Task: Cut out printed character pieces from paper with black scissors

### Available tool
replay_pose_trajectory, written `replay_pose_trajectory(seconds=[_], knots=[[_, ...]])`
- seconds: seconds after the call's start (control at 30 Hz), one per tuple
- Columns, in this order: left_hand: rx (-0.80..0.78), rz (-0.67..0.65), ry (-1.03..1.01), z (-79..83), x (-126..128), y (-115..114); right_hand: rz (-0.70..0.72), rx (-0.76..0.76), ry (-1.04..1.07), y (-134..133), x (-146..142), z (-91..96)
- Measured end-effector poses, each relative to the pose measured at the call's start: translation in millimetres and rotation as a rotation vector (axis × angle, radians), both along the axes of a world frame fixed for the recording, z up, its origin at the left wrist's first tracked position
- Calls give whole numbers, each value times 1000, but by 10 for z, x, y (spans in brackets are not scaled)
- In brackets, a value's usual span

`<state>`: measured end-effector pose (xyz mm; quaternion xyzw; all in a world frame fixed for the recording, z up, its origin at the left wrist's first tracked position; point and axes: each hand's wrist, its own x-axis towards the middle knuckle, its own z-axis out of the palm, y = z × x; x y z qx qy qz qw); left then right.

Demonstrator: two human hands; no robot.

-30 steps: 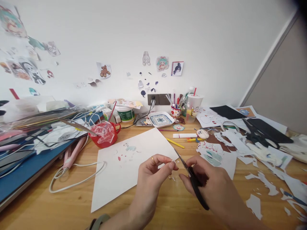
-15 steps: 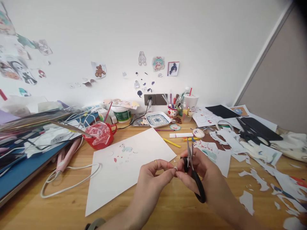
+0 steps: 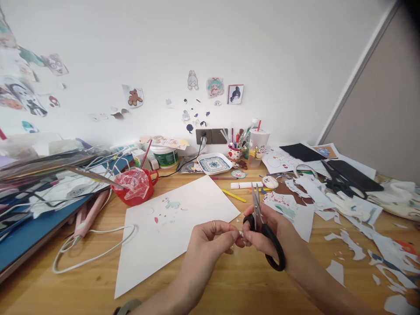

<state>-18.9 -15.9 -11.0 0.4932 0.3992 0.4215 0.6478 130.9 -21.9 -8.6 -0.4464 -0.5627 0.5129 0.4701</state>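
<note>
One tiny white scrap (image 3: 241, 234), pinched in your left hand (image 3: 211, 243), sits just left of the scissors (image 3: 258, 215) gripped in your right hand (image 3: 278, 227), blades pointing far tho.

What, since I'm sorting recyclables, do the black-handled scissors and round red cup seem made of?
Black-handled scissors: blades likely steel, grey and shiny; handles probably matt plastic, evenly black.
Round red cup: probably smooth plastic, given its even colour and soft sheen; glazed ceramic remains possible.
</note>
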Motion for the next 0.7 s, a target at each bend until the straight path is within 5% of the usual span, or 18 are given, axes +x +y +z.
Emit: replay_pose_trajectory(seconds=[0.7], knots=[[21,-99,34,18,-44,39,-33,-9,-9,53,10,-27]])
